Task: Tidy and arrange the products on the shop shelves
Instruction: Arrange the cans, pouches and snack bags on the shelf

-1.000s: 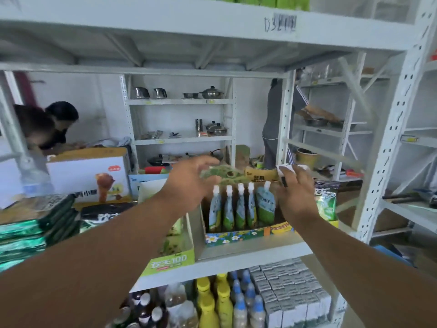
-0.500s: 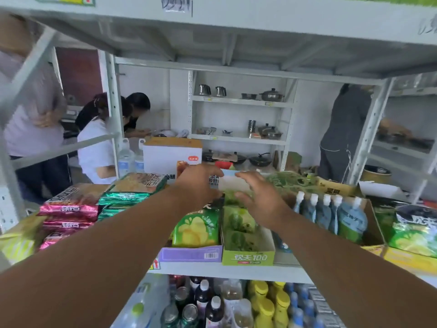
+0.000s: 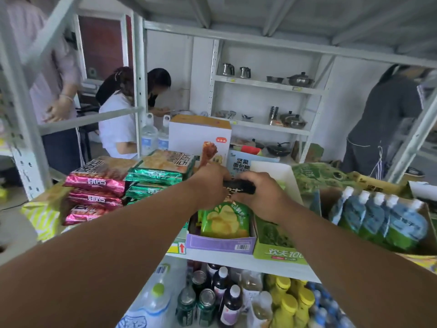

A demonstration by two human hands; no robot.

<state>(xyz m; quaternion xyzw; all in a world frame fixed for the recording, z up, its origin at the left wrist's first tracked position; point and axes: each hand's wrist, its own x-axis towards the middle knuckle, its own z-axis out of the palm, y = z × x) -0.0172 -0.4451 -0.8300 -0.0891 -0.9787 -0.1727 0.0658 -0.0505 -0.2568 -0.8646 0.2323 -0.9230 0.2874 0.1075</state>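
White metal shelving (image 3: 236, 261) fills the view, its middle shelf crowded with snacks while bottles and cans (image 3: 212, 301) stand packed on the level below; other people work in the aisle behind. Largest on the shelf are the stacks of pink packets (image 3: 94, 185) and green packets (image 3: 156, 176) at the left and the row of blue-and-green spouted pouches (image 3: 383, 221) at the right, well apart from the work in the middle. There a purple display box (image 3: 220, 243) holds upright chip bags, a green chip bag (image 3: 224, 220) at its front, with a green display box (image 3: 279, 253) touching its right side. Both hands meet just above the purple box on a dark packet (image 3: 238, 187): the left hand (image 3: 208, 183) has its fingers curled on the packet's left end and the right hand (image 3: 260, 192) wraps its right end. The step looks like seating this packet in the row behind the green bag. To do it well, keep it upright and face-forward, lower it straight between its neighbours, and avoid crushing the bag in front.
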